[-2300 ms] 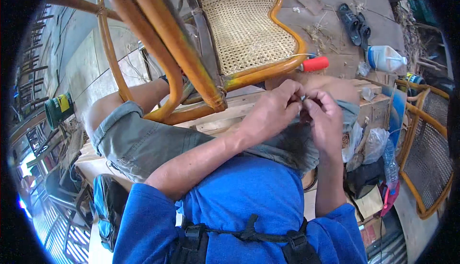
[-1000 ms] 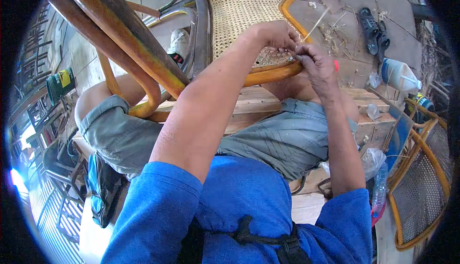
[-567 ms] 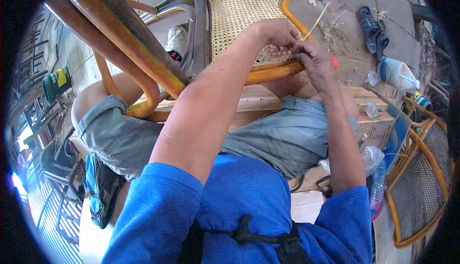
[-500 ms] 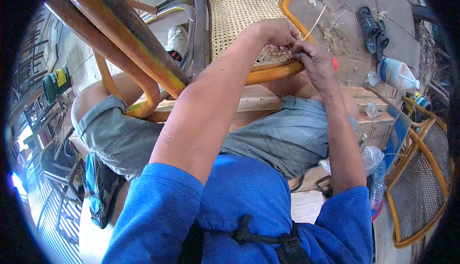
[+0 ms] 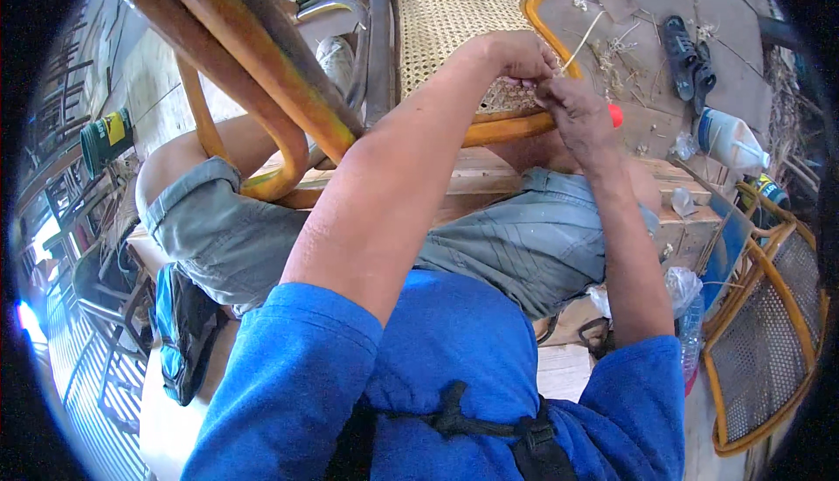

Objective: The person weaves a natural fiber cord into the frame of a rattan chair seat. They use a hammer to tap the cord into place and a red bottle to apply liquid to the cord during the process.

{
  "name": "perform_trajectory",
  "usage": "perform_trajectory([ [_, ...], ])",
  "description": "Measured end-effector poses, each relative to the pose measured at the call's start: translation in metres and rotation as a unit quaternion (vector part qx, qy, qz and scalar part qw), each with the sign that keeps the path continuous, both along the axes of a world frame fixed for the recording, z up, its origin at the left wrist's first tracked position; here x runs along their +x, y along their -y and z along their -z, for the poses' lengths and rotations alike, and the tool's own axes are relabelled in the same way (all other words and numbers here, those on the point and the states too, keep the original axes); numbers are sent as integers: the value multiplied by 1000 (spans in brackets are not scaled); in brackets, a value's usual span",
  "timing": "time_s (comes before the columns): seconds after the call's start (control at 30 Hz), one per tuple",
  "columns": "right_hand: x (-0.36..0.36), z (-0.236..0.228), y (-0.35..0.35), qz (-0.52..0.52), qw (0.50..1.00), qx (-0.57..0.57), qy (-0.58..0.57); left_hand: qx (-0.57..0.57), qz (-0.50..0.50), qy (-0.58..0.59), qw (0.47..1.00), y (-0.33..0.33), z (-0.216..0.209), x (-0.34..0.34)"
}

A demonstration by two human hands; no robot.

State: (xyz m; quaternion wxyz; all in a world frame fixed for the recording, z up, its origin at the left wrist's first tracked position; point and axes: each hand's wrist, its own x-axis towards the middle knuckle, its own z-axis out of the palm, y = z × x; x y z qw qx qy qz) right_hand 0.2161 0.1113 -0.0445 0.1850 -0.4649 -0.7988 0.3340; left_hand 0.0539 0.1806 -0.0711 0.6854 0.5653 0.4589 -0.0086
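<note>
When seen from the head, left hand and right hand now up at the near right corner of the woven cane panel, by its orange rim, and no longer over the grey shorts as a little while ago, so work now at the edge, it seems. Fingers of both bent and close together, with a thin pale strip poking up from between, leaning far and right; too hidden to tell whether pinched by left, right or both. Just right of the right hand, a red thing, and farther right, a white and blue jug.
</note>
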Motion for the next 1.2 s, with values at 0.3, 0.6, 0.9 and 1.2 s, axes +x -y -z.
perform_trajectory([
  [0.3,-16,-11,14,127,991,-26,-18,41,68,-49,996,-11,-4,12],
  [0.6,-19,1,16,76,991,88,61,133,189,-105,967,-29,-11,48],
  [0.9,-2,0,2,-25,991,104,86,116,261,-78,955,-40,-2,50],
  [1.2,-1,-8,3,-32,987,69,144,160,267,-89,946,-37,-3,57],
])
